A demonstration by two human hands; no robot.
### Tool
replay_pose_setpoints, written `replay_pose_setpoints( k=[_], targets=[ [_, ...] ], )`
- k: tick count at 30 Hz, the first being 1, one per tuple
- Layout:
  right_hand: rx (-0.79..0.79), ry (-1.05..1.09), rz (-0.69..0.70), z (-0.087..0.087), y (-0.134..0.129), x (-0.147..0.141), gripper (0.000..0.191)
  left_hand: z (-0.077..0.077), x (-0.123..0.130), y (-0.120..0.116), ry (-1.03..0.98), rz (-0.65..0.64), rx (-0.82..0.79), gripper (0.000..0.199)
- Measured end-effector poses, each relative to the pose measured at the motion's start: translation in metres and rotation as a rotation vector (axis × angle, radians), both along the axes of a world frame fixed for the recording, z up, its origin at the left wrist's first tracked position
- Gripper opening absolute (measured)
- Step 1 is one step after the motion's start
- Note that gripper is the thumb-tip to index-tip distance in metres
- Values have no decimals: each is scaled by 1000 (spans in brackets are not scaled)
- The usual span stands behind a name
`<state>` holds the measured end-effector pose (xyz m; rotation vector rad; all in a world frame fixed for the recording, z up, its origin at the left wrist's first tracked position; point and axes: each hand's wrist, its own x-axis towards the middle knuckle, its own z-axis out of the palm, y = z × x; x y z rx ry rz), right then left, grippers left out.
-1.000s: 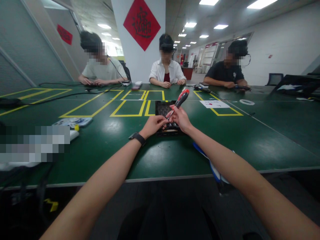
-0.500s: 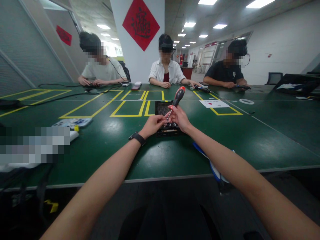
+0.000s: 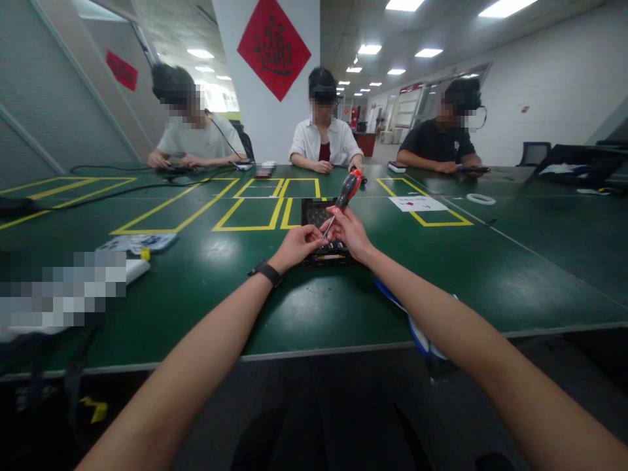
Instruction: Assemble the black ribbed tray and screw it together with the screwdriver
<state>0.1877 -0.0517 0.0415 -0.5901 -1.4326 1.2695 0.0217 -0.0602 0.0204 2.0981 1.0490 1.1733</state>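
Note:
My right hand is closed on a screwdriver with a red and black handle. The tool leans, handle up and to the right, its thin metal shaft slanting down to the left. At the lower end of the shaft, the thumb and fingers of my left hand are pinched together. Whether they grip the tip or a small part there is too small to tell. Beneath both hands lies an opened black case with small pieces in its front half, partly hidden by my fingers.
The green table carries yellow tape outlines. A white paper sheet and a white ring lie to the right. A blue and white item is under my right forearm. A flat package lies left. Three people sit opposite.
My hands keep their hold, and the screwdriver stays nearly at the same slant. Across the table, the middle person's hand has drawn back from the right toward their body. The view has shifted slightly.

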Motion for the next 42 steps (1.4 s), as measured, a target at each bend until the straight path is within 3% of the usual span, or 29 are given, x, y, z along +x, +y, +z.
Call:
replay_pose_setpoints(
  k=[9, 19, 42],
  targets=[
    [-36, 8, 12, 1, -1, 1, 33, 1, -2, -1, 2, -90, -2, 33],
    [-6, -3, 15, 3, -4, 0, 31, 0, 1, -2, -42, -18, -5, 30],
    [-14, 19, 33, 1, 0, 1, 25, 2, 0, -5, 16, -40, 19, 30]
  ],
)
